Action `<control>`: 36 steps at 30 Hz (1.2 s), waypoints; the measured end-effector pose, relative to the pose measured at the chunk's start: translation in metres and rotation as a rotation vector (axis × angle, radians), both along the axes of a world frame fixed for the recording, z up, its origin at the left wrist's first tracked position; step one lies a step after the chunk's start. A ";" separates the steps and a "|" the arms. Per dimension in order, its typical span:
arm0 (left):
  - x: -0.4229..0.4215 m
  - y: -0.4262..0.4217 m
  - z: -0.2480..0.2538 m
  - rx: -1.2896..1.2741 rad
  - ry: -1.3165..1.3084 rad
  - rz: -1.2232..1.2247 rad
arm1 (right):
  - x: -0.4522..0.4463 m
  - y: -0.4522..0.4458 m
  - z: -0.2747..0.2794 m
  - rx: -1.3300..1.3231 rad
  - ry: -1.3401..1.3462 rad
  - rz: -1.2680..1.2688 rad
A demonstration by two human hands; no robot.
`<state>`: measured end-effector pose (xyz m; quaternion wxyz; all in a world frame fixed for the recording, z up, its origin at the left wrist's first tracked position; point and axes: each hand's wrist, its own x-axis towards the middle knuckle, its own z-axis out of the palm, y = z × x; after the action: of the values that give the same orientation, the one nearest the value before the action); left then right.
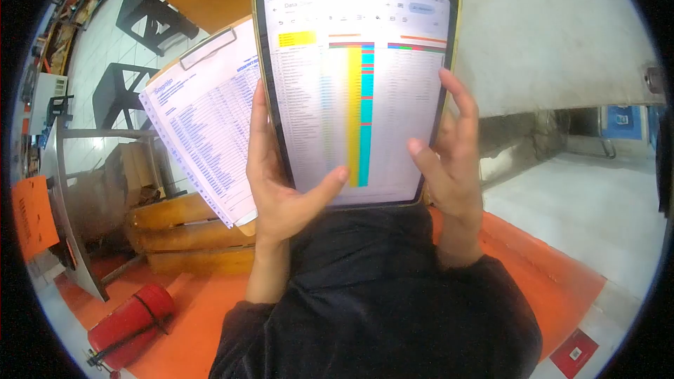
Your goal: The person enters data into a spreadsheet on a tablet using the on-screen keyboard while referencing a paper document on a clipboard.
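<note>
A tablet (404, 133) in a yellowish case stands upright before me, its screen showing a spreadsheet with yellow and teal columns. My left hand (281, 193) grips its left edge, thumb over the lower screen and fingers behind. At the right edge, my right hand (453, 161) holds the tablet, with the thumb over the screen's lower right and a fingertip at the side. Behind the tablet, partly covered by it, a clipboard (210, 48) carries printed sheets (203, 126) with a table and a metal clip at the top.
A red fire extinguisher (133, 326) lies at lower left on an orange surface (203, 323). Black stools (123, 95) stand on the tiled floor at upper left. Beside them is a metal-framed table (84, 224). A white panel (540, 42) fills the upper right.
</note>
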<state>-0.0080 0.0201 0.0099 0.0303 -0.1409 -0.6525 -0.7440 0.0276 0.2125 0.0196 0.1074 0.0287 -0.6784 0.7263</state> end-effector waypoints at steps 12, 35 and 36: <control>0.002 0.000 0.006 -0.028 -0.004 0.003 | 0.002 -0.001 -0.003 0.207 0.052 -0.039; -0.002 -0.014 -0.012 -0.072 0.062 -0.076 | 0.005 -0.001 -0.014 0.260 0.034 -0.074; -0.002 -0.016 -0.013 -0.057 0.059 -0.094 | 0.006 -0.003 -0.014 0.215 0.001 -0.088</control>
<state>-0.0104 0.0041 -0.0032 0.0104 -0.1938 -0.6648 -0.7213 0.0335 0.2098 0.0057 0.1359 0.0104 -0.7528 0.6440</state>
